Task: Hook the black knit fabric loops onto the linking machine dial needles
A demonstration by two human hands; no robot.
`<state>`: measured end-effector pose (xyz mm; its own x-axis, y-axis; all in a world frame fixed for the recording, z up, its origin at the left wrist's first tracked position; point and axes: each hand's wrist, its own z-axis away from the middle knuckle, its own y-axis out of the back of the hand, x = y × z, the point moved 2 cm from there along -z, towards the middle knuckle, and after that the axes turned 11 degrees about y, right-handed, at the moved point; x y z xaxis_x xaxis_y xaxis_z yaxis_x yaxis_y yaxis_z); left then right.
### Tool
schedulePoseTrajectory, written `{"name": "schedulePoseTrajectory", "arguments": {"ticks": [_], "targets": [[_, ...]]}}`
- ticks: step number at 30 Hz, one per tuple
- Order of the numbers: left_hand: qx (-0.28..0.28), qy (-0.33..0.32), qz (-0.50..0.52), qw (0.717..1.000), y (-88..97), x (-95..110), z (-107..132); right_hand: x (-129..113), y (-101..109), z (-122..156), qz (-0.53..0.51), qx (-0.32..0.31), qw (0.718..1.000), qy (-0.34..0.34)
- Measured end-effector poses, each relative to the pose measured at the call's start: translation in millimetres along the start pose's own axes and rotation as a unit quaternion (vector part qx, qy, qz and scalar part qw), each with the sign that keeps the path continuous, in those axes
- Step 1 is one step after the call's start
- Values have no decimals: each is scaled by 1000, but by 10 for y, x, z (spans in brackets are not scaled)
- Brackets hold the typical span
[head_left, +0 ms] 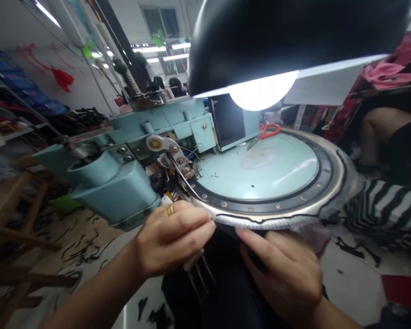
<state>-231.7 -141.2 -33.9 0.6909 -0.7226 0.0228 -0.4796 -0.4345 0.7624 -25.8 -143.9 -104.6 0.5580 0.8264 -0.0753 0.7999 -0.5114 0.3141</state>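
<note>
My left hand [178,237], a gold ring on one finger, is closed at the near edge of the toothed metal ring of a round linking machine [157,114]. A white-handled pronged tool [192,262] passes through this hand, its thin metal prongs pointing down. Its fingertips meet the rim where black knit fabric [222,246] hangs. My right hand [284,265] is closed on the fabric just below the points, thumb and forefinger against the edge. A dark strip of knit [260,221] runs along the points between and beyond both hands.
Red-handled scissors [270,131] lie on the pale green dial plate [260,178]. A black lamp shade [294,41] with a lit bulb hangs low overhead. Striped fabric [390,205] and a seated person's leg [380,128] are at right. A wooden stool [13,237] stands left.
</note>
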Motion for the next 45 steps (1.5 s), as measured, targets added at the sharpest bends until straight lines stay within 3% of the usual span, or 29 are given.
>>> {"name": "schedulePoseTrajectory", "arguments": {"ticks": [17, 24, 28, 32, 39, 45], "targets": [[27, 27, 17, 999, -3, 30, 0, 10, 12, -73, -22, -3, 1000, -19], [68, 30, 59, 995, -54, 17, -19, -2, 17, -87, -66, -8, 997, -50], [32, 4, 13, 999, -35, 9, -37, -25, 154, -159, -95, -4, 989, -115], [-1, -40, -24, 999, -13, 27, -96, -51, 317, -213, -93, -61, 984, -136], [85, 21, 75, 993, -114, 46, -106, -113, 304, -205, -86, -79, 984, -132], [105, -23, 46, 993, -153, 6, -40, -119, 328, -230, -63, -55, 987, -134]]}}
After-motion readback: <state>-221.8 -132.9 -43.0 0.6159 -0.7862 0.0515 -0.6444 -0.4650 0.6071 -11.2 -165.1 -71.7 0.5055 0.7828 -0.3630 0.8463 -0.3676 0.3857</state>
